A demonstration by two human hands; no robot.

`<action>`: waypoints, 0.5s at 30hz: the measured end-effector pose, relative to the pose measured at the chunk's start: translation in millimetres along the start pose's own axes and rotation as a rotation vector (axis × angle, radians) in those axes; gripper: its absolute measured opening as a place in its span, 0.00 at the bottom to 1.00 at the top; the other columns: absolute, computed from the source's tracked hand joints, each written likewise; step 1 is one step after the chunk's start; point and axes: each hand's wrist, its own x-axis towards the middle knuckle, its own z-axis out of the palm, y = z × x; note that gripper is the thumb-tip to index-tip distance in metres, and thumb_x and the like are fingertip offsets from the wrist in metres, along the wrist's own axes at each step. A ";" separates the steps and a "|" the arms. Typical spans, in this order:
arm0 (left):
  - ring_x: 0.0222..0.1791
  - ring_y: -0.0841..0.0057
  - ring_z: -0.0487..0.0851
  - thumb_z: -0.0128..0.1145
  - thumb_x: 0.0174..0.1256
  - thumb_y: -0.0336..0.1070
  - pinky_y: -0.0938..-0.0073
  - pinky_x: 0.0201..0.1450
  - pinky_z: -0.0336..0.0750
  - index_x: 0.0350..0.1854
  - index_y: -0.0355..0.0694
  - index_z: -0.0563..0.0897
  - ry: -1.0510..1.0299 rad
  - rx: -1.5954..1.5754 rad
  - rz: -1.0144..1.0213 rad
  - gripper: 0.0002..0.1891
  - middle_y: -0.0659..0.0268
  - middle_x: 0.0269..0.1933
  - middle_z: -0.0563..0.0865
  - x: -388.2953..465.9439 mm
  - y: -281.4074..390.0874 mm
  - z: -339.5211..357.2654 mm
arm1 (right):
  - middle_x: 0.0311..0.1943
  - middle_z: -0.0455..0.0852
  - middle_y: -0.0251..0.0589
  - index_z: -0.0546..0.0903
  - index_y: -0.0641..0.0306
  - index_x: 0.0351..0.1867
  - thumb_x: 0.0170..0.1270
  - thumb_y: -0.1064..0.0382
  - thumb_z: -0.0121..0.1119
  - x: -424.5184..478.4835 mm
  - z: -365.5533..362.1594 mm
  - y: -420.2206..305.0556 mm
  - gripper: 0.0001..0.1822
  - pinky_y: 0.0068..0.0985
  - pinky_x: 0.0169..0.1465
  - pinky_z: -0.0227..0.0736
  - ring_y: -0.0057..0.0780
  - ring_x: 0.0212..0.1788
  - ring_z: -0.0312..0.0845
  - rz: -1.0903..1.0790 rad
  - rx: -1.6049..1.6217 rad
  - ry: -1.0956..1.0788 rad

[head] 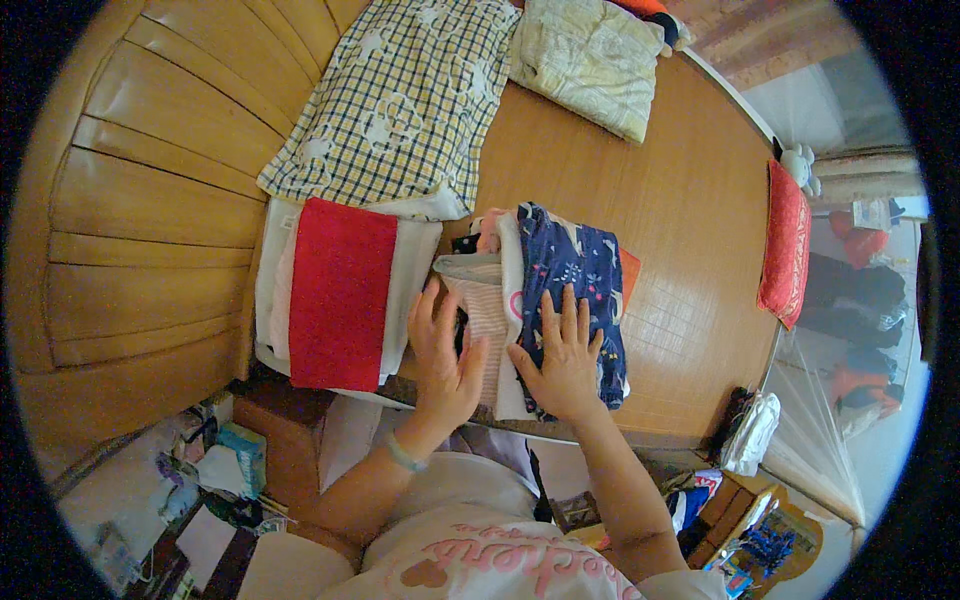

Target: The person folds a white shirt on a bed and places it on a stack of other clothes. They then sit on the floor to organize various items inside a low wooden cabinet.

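Folded clothes lie in a pile on the bed mat in front of me. My right hand [562, 360] rests flat, fingers spread, on a dark blue printed garment [574, 255] at the pile's right. Left of it sits a folded white garment [512, 390] with a pink mark. My left hand [448, 352] is at the pile's left side, thumb and fingers apart, beside a pink-and-white striped garment [486, 311]. Whether its fingertips touch the cloth is hard to tell. Above the striped piece, a grey folded edge [469, 264] shows. A red cloth [345, 296] lies over folded white cloths [416, 262] further left.
A checked pillow [397, 112] and a folded pale yellow quilt [592, 60] lie at the far side of the mat [675, 187]. The wooden headboard [157, 202] stands left. A red cushion [786, 244] and a white plush toy [801, 166] are at the right edge.
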 end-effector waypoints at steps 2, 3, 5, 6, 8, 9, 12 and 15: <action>0.61 0.45 0.40 0.44 0.58 0.47 0.45 0.57 0.41 0.60 0.47 0.57 -0.093 0.210 0.057 0.27 0.50 0.62 0.49 14.7 5.8 2.4 | 0.61 0.46 0.51 0.52 0.58 0.60 0.48 0.43 0.51 -1.0 2.0 -1.1 0.40 0.59 0.53 0.39 0.53 0.62 0.39 -0.054 0.018 0.016; 0.61 0.44 0.39 0.42 0.58 0.49 0.41 0.55 0.40 0.60 0.49 0.57 -0.174 0.289 0.032 0.27 0.51 0.62 0.48 20.0 9.2 11.8 | 0.61 0.46 0.50 0.52 0.59 0.60 0.47 0.43 0.52 -1.3 -1.4 1.2 0.41 0.59 0.54 0.38 0.52 0.62 0.38 -0.097 0.113 0.007; 0.60 0.41 0.39 0.39 0.57 0.55 0.32 0.51 0.38 0.60 0.57 0.57 -0.219 0.268 -0.050 0.27 0.54 0.64 0.45 20.6 -16.2 40.4 | 0.62 0.44 0.52 0.52 0.57 0.60 0.42 0.41 0.55 -3.4 3.4 12.6 0.44 0.60 0.54 0.36 0.53 0.63 0.34 -0.127 0.259 0.030; 0.60 0.41 0.39 0.41 0.56 0.55 0.33 0.51 0.38 0.60 0.56 0.57 -0.208 0.242 -0.040 0.28 0.54 0.64 0.45 19.7 -22.3 46.3 | 0.62 0.44 0.53 0.53 0.57 0.60 0.41 0.41 0.56 -7.1 3.8 12.6 0.45 0.60 0.53 0.35 0.54 0.63 0.33 -0.060 0.205 0.019; 0.60 0.40 0.39 0.44 0.54 0.56 0.35 0.53 0.38 0.60 0.55 0.57 -0.183 0.191 -0.024 0.30 0.53 0.64 0.44 19.6 -31.4 54.5 | 0.61 0.43 0.55 0.53 0.55 0.60 0.37 0.40 0.58 -12.6 2.0 9.2 0.47 0.61 0.53 0.34 0.56 0.63 0.32 0.071 0.098 -0.009; 0.60 0.42 0.41 0.48 0.50 0.54 0.41 0.56 0.39 0.60 0.51 0.57 -0.176 0.194 0.005 0.33 0.52 0.63 0.45 15.2 -36.8 60.9 | 0.61 0.43 0.57 0.56 0.54 0.59 0.34 0.39 0.59 -15.2 13.1 15.4 0.47 0.62 0.53 0.32 0.58 0.62 0.31 0.082 0.114 0.017; 0.61 0.45 0.43 0.51 0.49 0.50 0.49 0.59 0.40 0.60 0.46 0.58 -0.176 0.105 0.065 0.34 0.48 0.62 0.45 10.9 -40.3 72.9 | 0.61 0.43 0.56 0.57 0.53 0.58 0.34 0.39 0.58 -21.4 35.7 35.7 0.46 0.61 0.53 0.30 0.56 0.63 0.31 0.058 0.148 0.100; 0.61 0.48 0.45 0.53 0.47 0.47 0.52 0.60 0.41 0.58 0.42 0.59 -0.184 0.139 0.070 0.34 0.44 0.61 0.48 11.0 -56.5 88.5 | 0.61 0.44 0.54 0.58 0.51 0.58 0.35 0.41 0.58 -12.9 56.6 52.8 0.44 0.59 0.54 0.30 0.55 0.63 0.32 0.038 0.203 0.102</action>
